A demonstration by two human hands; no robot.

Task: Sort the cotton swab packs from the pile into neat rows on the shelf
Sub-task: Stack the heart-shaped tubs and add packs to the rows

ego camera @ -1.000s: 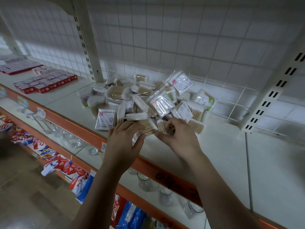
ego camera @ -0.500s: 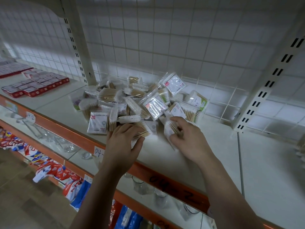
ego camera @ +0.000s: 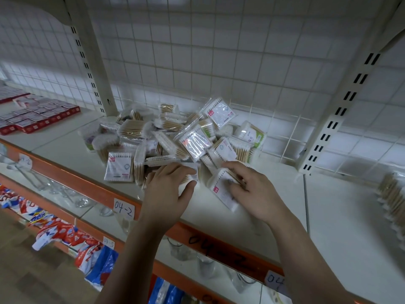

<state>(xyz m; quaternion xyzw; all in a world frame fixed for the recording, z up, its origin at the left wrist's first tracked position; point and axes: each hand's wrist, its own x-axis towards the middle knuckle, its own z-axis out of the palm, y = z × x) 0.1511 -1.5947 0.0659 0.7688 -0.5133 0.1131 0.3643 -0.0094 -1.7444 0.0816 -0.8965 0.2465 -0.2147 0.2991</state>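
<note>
A loose pile of clear cotton swab packs (ego camera: pixel 175 137) lies on the white shelf (ego camera: pixel 219 218), against the wire grid back. My left hand (ego camera: pixel 167 189) sits at the pile's front edge, fingers and thumb curled round a pack (ego camera: pixel 189 177) that is mostly hidden under them. My right hand (ego camera: pixel 256 191) grips another pack (ego camera: pixel 221 191) with a red label, pulled out of the pile and tilted on the shelf. More swab packs (ego camera: pixel 392 196) stand together at the far right.
Two slotted uprights (ego camera: pixel 96 75) (ego camera: pixel 337 119) frame the bay. Red boxes (ego camera: pixel 39 119) lie in rows on the shelf to the left. The orange shelf edge (ego camera: pixel 92 187) carries a "04-2" tag (ego camera: pixel 124 209). Glasses and colourful bags fill the lower shelves.
My right hand has drawn its pack out of the pile, toward the front right. The left hand stays at the pile's edge. The camera has swung right, revealing the packs at the far right.
</note>
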